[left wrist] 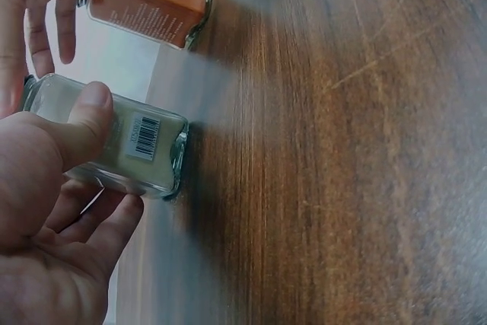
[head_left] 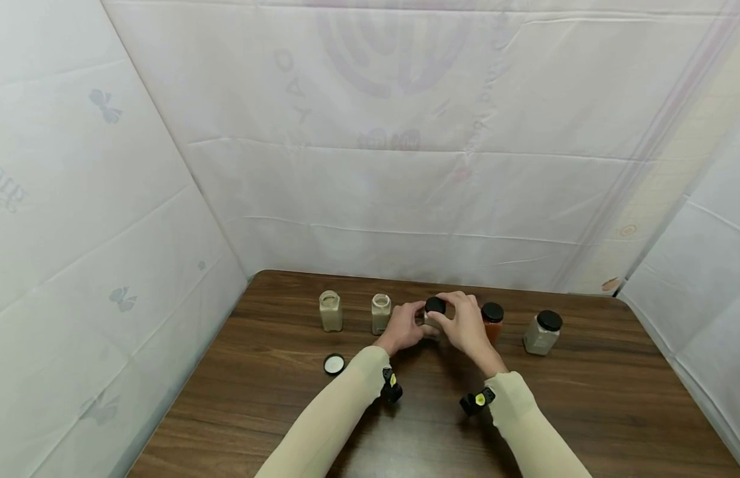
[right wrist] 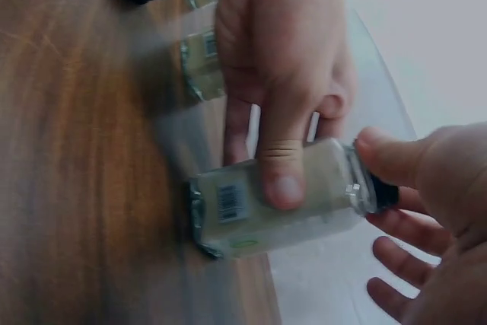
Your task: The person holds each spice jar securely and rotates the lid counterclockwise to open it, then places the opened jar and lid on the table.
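My left hand (head_left: 403,328) holds the body of a glass spice jar of pale powder (left wrist: 125,146), thumb on one face and fingers round the other side. The jar stands upright on the table, its barcode label showing in both wrist views. On its black lid (head_left: 435,305) is my right hand (head_left: 467,325), thumb and fingers pinching the rim. To the left of the hands are two lidless jars of pale powder, one nearer (head_left: 381,313) and one farther off (head_left: 330,311). Just right of my right hand stands a jar of orange-red powder (head_left: 492,321) with a black lid.
A loose black lid (head_left: 334,364) lies on the wooden table (head_left: 274,398), white inside up, in front of the leftmost jar. Farther right stands another black-lidded jar (head_left: 542,332) of pale contents. White sheeting (head_left: 370,199) hangs behind the table and at both sides.
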